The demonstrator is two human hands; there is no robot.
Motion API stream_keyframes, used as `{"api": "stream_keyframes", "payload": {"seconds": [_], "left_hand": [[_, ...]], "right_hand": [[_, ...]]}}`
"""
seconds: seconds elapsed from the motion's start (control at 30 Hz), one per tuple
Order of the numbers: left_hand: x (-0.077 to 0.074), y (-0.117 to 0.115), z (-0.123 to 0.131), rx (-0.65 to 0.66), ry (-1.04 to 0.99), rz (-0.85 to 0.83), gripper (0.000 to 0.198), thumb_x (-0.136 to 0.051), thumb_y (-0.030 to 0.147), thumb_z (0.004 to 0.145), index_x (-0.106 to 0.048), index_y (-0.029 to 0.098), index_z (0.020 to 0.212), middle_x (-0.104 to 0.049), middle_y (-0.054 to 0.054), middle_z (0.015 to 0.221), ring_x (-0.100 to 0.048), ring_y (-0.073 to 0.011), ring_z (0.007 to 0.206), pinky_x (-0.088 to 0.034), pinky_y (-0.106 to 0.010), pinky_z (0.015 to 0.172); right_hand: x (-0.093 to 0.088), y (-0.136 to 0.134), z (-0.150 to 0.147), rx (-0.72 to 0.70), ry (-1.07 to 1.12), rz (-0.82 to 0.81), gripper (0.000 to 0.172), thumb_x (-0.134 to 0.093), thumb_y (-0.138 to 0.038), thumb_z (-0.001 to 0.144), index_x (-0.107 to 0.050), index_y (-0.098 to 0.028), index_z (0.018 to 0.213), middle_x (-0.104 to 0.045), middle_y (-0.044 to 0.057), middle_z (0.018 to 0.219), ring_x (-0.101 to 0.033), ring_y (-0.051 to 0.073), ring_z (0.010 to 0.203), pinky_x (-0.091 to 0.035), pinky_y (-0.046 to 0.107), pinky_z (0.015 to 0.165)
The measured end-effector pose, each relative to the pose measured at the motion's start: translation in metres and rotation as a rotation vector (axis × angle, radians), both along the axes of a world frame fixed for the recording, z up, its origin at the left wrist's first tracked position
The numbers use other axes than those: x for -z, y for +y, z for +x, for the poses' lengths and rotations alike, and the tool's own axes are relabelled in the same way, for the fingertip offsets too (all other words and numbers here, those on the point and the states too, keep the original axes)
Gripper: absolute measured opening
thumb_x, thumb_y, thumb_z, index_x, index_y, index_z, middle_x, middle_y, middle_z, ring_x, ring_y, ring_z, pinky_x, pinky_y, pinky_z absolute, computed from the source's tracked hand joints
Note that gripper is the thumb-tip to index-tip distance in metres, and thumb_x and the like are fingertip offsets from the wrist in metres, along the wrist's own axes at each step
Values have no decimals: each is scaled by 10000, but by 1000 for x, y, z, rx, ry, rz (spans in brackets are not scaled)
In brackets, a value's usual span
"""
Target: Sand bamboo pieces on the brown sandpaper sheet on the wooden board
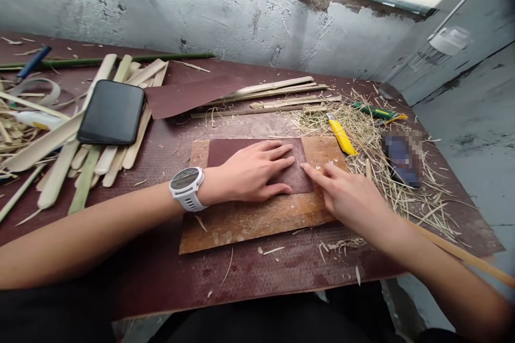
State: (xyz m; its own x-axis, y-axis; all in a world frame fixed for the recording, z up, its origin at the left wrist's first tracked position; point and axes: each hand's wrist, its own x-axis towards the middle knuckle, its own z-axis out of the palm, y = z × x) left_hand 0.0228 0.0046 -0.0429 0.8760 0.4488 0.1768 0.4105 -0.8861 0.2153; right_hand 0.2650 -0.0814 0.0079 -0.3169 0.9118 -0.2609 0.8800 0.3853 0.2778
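Observation:
My left hand (pixel 257 169) lies flat with fingers spread on a dark red-brown sheet of sandpaper (pixel 220 151). Beneath the sheet is a worn wooden board (pixel 241 228). At the sheet's right edge is my right hand (pixel 346 193), index finger stretched forward and the other fingers curled. A long thin bamboo strip (pixel 462 253) runs out behind my right wrist, in line with that finger; my hand hides its front end and appears closed around it. A white watch (pixel 187 187) sits on my left wrist.
Bamboo slats (pixel 60 171) lie at left under a black tablet-like device (pixel 112 112). Another brown sheet (pixel 189 96) and thin strips (pixel 281 88) lie behind the board. Right, shavings (pixel 410 201) surround a yellow cutter (pixel 341 135), green cutter (pixel 378 112) and blurred phone-like object (pixel 402 158).

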Motion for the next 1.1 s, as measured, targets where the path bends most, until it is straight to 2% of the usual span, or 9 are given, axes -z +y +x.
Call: {"api": "stream_keyframes", "payload": {"seconds": [0.13,0.2,0.27,0.43,0.5,0.6,0.77,0.83,1.1], "left_hand": [[-2,-2,0,-20,9,4,681,-522,648,1037,-579,166,1515,-436,-238,1633,-456,-396,1516,-395,-519,1263],[-2,-2,0,-7,-2,6,614,-512,638,1047,-608,218,1484,-439,-206,1638,-457,-382,1519,-395,-519,1262],[-1,-2,0,-9,-9,-2,601,-508,647,1046,-621,221,1455,-437,-196,1643,-454,-374,1522,-391,-513,1265],[3,1,-1,-51,-29,-28,818,-555,716,997,-532,38,1456,-474,-246,1610,-456,-358,1521,-362,-444,1293],[3,1,-2,-56,-24,-27,851,-556,719,996,-507,14,1471,-464,-247,1619,-447,-352,1528,-351,-431,1300],[3,0,-1,-64,-15,-26,845,-546,718,1000,-509,24,1479,-445,-241,1635,-432,-348,1541,-339,-435,1306],[2,0,-1,-80,-6,-40,836,-568,719,990,-520,47,1484,-442,-232,1640,-422,-338,1551,-353,-450,1302],[3,0,-1,-82,-13,-51,832,-572,730,983,-536,59,1473,-440,-222,1644,-417,-328,1556,-350,-445,1305],[3,1,-1,-76,-14,-35,845,-570,741,978,-562,49,1463,-442,-206,1647,-431,-336,1545,-356,-444,1305]], "right_hand": [[11,42,-13,49,50,70,609,-442,-191,1025,-473,-282,1627,-715,93,1206,-694,205,807,-360,322,586],[13,49,-16,47,64,98,603,-432,-191,1031,-470,-276,1627,-709,99,1242,-698,213,831,-368,323,592],[11,41,-16,37,51,101,601,-423,-181,1031,-477,-272,1622,-710,98,1216,-694,204,800,-355,323,571],[0,-13,-2,-25,11,-7,671,-467,-129,971,-474,-274,1626,-698,71,1116,-665,167,692,-363,318,543],[-1,-24,4,-31,7,-26,689,-477,-130,961,-463,-285,1632,-693,62,1105,-662,163,679,-375,316,542],[5,-17,3,-32,27,-24,676,-460,-132,971,-468,-288,1629,-692,62,1116,-672,167,697,-391,316,549],[18,27,-17,24,81,88,633,-419,-156,1009,-467,-273,1629,-698,88,1160,-704,196,777,-396,325,577],[19,33,-21,39,88,105,630,-407,-167,1016,-459,-282,1634,-697,89,1180,-706,206,782,-395,332,581],[2,-21,3,27,61,-82,692,-434,-125,963,-460,-299,1633,-690,72,1144,-686,174,725,-393,313,599]]}}
